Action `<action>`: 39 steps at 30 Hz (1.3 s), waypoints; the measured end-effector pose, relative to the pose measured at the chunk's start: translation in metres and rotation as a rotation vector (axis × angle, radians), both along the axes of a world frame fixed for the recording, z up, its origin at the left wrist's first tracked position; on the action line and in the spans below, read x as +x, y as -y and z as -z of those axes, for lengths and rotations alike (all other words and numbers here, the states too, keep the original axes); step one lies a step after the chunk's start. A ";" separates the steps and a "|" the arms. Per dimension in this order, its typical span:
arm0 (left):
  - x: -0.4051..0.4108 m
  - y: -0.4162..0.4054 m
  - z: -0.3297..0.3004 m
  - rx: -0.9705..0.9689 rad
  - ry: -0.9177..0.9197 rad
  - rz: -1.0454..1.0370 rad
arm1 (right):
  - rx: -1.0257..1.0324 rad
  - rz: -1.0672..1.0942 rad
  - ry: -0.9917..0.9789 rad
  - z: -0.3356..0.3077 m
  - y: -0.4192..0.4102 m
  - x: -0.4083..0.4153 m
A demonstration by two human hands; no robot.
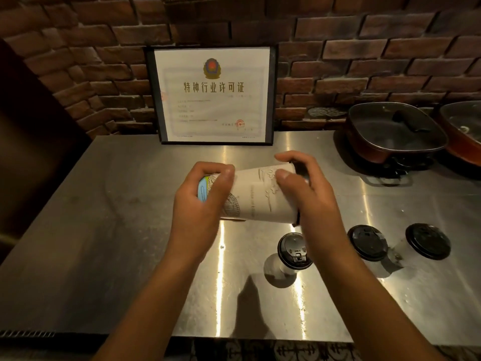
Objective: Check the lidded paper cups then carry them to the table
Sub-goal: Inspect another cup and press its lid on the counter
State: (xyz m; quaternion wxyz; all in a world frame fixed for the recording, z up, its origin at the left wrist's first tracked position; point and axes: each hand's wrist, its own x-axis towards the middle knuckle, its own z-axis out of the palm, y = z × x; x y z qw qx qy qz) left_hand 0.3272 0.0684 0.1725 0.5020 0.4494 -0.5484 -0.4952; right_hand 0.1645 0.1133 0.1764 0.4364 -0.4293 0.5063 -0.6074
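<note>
Two bare forearms reach up from the bottom edge, both hands gripping one paper cup turned on its side.

Left hand (pixel 201 198) wraps the base end of the held cup (pixel 260 196); right hand (pixel 309 194) closes around its black-lidded end, the cup raised above the steel tabletop (pixel 104 230). Below and to the right, three more lidded cups stand upright on the tabletop: the nearest cup (pixel 292 252) just under the right wrist, the middle cup (pixel 367 242) and the far-right cup (pixel 426 244) beside it. Farther back sit a dark lidded pan (pixel 395 131), a second pan (pixel 463 128), and a framed certificate (pixel 213 95) leaning against the brick wall (pixel 364 61).
</note>
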 end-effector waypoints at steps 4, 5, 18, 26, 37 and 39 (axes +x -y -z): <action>0.004 0.008 -0.005 0.280 -0.065 0.106 | -0.242 0.011 -0.369 0.012 -0.005 0.002; 0.005 0.009 -0.004 0.273 -0.059 0.112 | -0.244 0.009 -0.380 0.013 -0.006 0.001; 0.014 -0.014 0.009 -0.043 0.119 -0.019 | -0.044 -0.033 -0.087 0.008 -0.011 0.007; 0.031 -0.024 0.012 0.099 0.056 0.175 | -0.100 -0.062 -0.154 0.024 -0.026 0.007; 0.020 -0.044 0.032 0.248 0.064 -0.016 | -0.160 -0.066 -0.384 0.042 -0.049 0.011; 0.023 -0.043 0.036 0.393 0.067 0.033 | -0.227 -0.071 -0.544 0.046 -0.050 0.008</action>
